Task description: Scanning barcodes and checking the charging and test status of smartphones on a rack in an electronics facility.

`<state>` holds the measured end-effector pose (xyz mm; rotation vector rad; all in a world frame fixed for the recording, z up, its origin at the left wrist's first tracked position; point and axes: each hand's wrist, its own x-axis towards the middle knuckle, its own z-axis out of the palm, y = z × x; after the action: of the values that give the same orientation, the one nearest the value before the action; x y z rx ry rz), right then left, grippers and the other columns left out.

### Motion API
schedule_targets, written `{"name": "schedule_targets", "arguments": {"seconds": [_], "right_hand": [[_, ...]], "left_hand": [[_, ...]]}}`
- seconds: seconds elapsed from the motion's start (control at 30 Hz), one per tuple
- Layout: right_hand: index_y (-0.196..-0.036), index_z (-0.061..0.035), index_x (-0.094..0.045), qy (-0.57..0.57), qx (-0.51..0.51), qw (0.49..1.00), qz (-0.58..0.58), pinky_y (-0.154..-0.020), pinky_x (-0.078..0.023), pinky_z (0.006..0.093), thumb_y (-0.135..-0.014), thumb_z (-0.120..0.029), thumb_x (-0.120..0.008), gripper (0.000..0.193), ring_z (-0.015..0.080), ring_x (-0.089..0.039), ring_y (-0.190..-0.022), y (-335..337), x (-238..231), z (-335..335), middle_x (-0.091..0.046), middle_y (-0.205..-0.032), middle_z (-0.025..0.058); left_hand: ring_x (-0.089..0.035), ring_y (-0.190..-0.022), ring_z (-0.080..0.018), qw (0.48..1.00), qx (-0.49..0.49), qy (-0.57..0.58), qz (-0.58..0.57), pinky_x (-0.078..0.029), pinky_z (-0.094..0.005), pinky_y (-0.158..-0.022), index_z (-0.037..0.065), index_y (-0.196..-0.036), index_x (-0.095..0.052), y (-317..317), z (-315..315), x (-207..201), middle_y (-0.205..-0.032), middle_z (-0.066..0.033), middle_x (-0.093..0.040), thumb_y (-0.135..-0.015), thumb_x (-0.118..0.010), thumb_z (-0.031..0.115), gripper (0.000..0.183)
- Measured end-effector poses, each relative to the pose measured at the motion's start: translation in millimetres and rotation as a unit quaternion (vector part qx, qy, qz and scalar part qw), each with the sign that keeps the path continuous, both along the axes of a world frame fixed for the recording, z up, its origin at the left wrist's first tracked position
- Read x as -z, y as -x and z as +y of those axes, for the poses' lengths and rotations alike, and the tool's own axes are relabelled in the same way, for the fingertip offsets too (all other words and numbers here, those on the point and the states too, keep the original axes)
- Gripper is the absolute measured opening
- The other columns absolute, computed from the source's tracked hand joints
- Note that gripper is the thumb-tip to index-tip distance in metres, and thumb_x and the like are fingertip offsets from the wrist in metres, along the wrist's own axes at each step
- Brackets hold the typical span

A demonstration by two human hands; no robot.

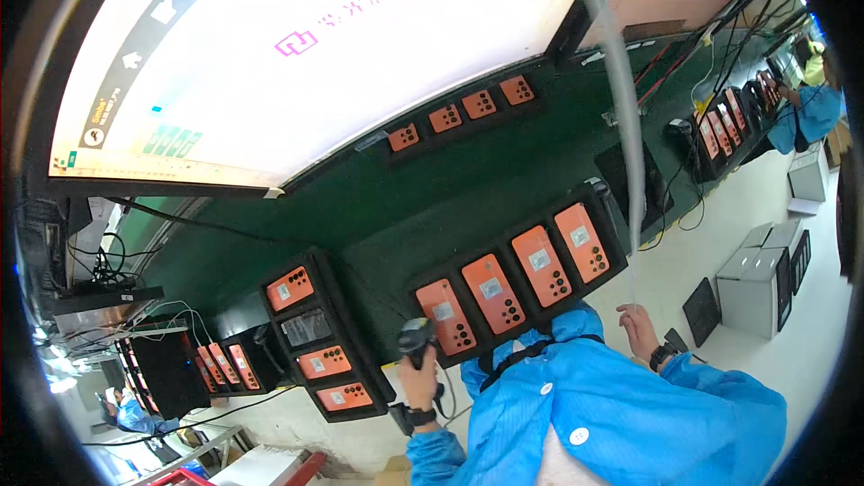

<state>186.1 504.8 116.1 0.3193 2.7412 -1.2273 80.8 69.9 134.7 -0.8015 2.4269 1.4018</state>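
Note:
My left hand is wrapped round a dark handheld barcode scanner, held beside the left end of a black foam tray. Several orange phones lie in that tray, camera lenses up, each with a white label; one is the leftmost phone. My right hand hangs off the bench edge to the right of the tray, fingers loosely apart and holding nothing. Left of the scanner stands another black tray with three orange phones and a dark glossy item in one slot.
A large lit screen rises behind the green bench. Below it sits a small tray of orange phones. A pale cord hangs before me. White boxes stand on the floor; a co-worker in blue is far right.

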Motion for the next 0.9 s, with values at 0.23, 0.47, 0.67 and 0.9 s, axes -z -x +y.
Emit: {"name": "schedule_targets", "arguments": {"seconds": [0.23, 0.47, 0.67, 0.9], "right_hand": [[-0.087, 0.0005, -0.061, 0.314, 0.025, 0.945, -0.086, -0.071, -0.049, 0.0335, -0.1, -0.036, -0.03, 0.05, 0.0195, -0.062, -0.073, 87, 26, -72, -0.064, -0.078, 0.0096], [-0.099, -0.0037, -0.049, 0.477, -0.112, 0.86, -0.142, -0.084, -0.039, 0.0303, -0.101, -0.046, -0.02, 0.052, 0.0149, -0.046, -0.084, 171, 13, -245, -0.051, -0.092, 0.0028], [-0.092, -0.0013, -0.049, 0.351, -0.141, 0.922, -0.081, -0.073, -0.039, 0.0348, -0.1, -0.047, -0.023, 0.054, 0.0163, -0.043, -0.076, 178, 31, -294, -0.049, -0.082, 0.006], [-0.077, 0.0035, -0.052, 0.225, -0.066, 0.968, -0.085, -0.062, -0.041, 0.0403, -0.086, -0.038, -0.055, 0.042, 0.0288, -0.056, -0.074, 179, 40, -300, -0.056, -0.074, 0.0168]], "left_hand": [[-0.064, -0.071, -0.0329, 0.998, 0.048, 0.044, 0.017, -0.046, -0.041, -0.062, -0.004, -0.086, -0.062, -28, 9, 25, -0.076, -0.0202, -0.066, -0.081, -0.067, 0.029, 0.034], [-0.056, -0.05, -0.0137, 0.996, 0.059, -0.06, -0.025, -0.042, -0.0288, -0.047, 0.0, -0.078, -0.061, -27, -15, 16, -0.06, -0.0068, -0.06, -0.081, -0.068, 0.032, 0.032], [-0.051, -0.049, -0.0103, 0.972, 0.065, -0.216, -0.069, -0.039, -0.0256, -0.046, 0.004, -0.073, -0.059, 6, -61, 19, -0.06, -0.0018, -0.057, -0.084, -0.065, 0.023, 0.023], [-0.052, -0.055, -0.0092, 0.97, 0.15, -0.174, -0.084, -0.039, -0.0252, -0.05, 0.001, -0.078, -0.062, 41, -85, 2, -0.063, -0.0024, -0.059, -0.081, -0.069, 0.022, 0.022]]}}
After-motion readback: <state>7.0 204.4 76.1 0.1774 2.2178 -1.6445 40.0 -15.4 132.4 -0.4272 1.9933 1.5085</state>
